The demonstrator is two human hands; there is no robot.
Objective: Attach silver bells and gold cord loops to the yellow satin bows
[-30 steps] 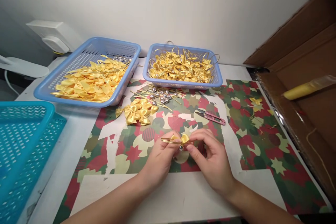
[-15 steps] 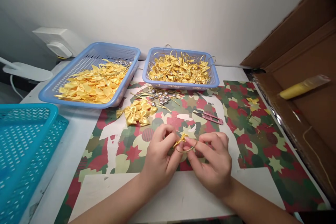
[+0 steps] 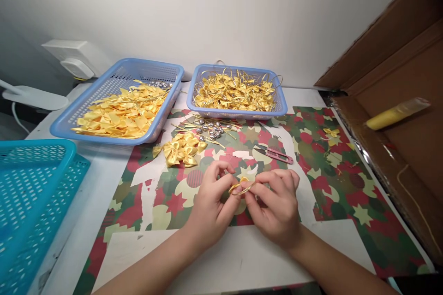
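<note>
A: Grip, quick?

B: From my end: left hand (image 3: 214,203) looks pinched, thumb against index, on a bow (image 3: 244,179). Right hand (image 3: 277,203) seems pinched too, on the gold cord (image 3: 247,189) curving round it. Fingertips crowd together; I can't tell exactly what each one presses.

A: Bow's where?

B: Between both hands, nearer me than the snips (image 3: 276,154), slightly left.

A: Doing it well?

B: My call: anchor the bow's middle with the left, guide the cord with the right, close in, so it doesn't spring or twist. Go light, or the ribbon may crease. I'd tilt it; fingers hide the join.

A: Around?

B: Left of the snips, a bow pile (image 3: 180,150); left and beyond, beads (image 3: 217,135) among loose cords (image 3: 182,128). Right basket (image 3: 238,113), heaped, behind the snips; left basket (image 3: 104,139), heaped, far left. Stray bow (image 3: 331,132) right of them.
</note>
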